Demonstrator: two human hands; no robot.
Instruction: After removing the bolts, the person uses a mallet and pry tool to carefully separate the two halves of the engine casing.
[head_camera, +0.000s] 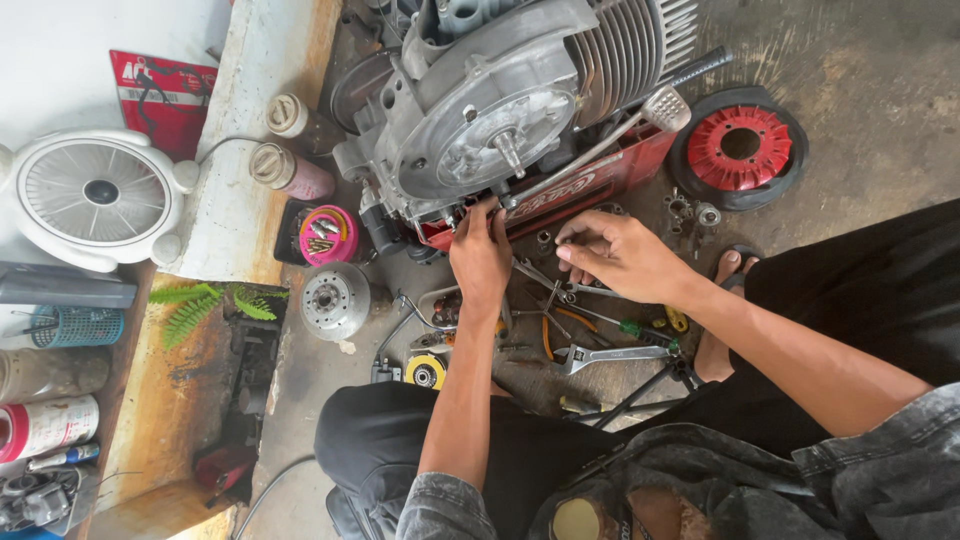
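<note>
Concrete floor (860, 120) bears an engine (490, 100); left hand (481, 255) presses its underside, fingers extended; right hand (620, 255), fingers curled, grip unclear, above wrenches (610, 352) at 6 o'clock.

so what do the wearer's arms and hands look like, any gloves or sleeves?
No gloves: left hand and right hand are bare, with no rings or watch visible. Forearms are bare too. Grey washed-denim sleeves are pushed up toward the elbows, with stitched seams showing on the right one. No markings visible on the arms.

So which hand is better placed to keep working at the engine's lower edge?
Probably the left hand: its fingertips already touch the engine at the lower edge, while the right hand hovers lower, fingers curled, above the tools.
</note>
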